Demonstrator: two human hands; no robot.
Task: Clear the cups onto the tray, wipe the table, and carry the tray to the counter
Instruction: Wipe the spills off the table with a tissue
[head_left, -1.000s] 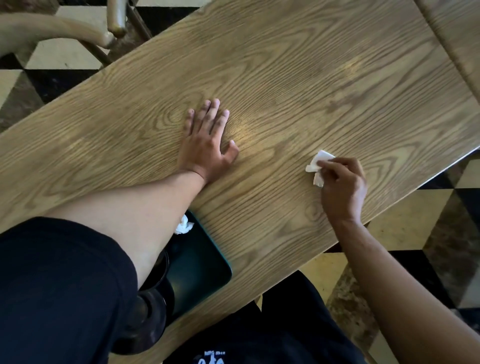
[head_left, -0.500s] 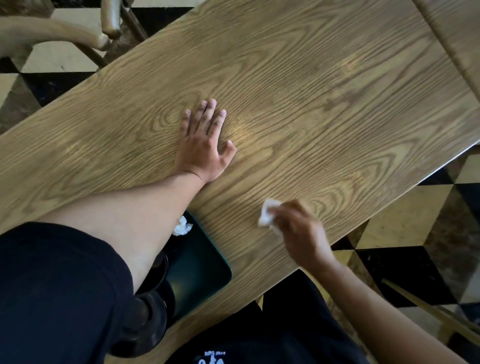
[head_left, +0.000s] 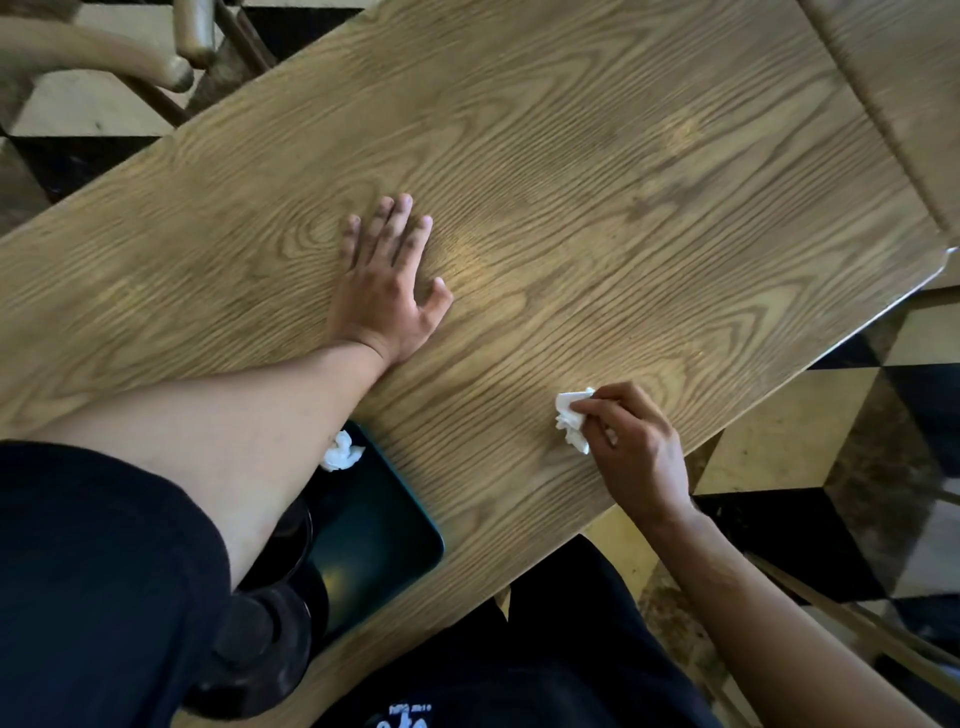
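Your left hand (head_left: 387, 291): fingers straight, flat on the table (head_left: 649, 171) | your right hand (head_left: 631, 449): fingers curled, pinching a tissue (head_left: 570, 420) on the table.

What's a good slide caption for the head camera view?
Right hand wipes the wooden table with a white napkin; left hand rests flat, beside the dark tray.

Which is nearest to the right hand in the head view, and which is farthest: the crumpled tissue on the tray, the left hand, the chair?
From the right hand:
1. Left hand, flat on the table, up-left.
2. Crumpled tissue, on the tray's far end, left.
3. Chair, top-left corner.
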